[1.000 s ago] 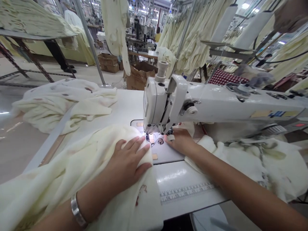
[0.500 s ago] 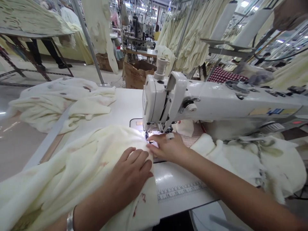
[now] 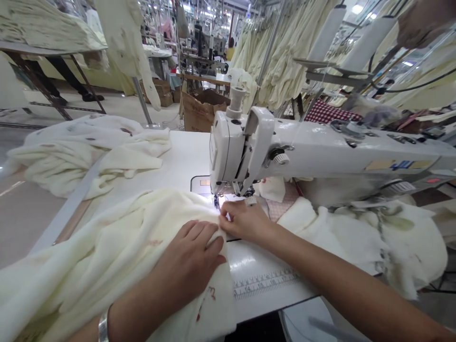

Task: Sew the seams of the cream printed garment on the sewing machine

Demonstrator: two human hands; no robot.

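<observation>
A cream fleece fabric (image 3: pixel 117 247) with small red prints lies across the white table (image 3: pixel 185 156), its edge just in front of the needle of the white sewing machine (image 3: pixel 249 147). My left hand (image 3: pixel 190 254) lies on this fabric with fingers together, pressing it down. My right hand (image 3: pixel 242 221) sits right beside it under the machine head, its fingertips pinching the fabric's edge near the presser foot. More of the cream fabric (image 3: pixel 374 232) is bunched under the machine arm on the right.
A second heap of cream fabric (image 3: pixel 85 147) lies at the table's far left. A printed ruler strip (image 3: pixel 265 283) marks the table's front edge. Hanging cream garments (image 3: pixel 285 47), cardboard boxes (image 3: pixel 199 111), thread cones (image 3: pixel 331 33) and other workstations fill the background.
My right hand moved left from beside the presser foot to the fabric's edge and pinched it. My left hand slid slightly back and its fingers drew together on the fabric.
</observation>
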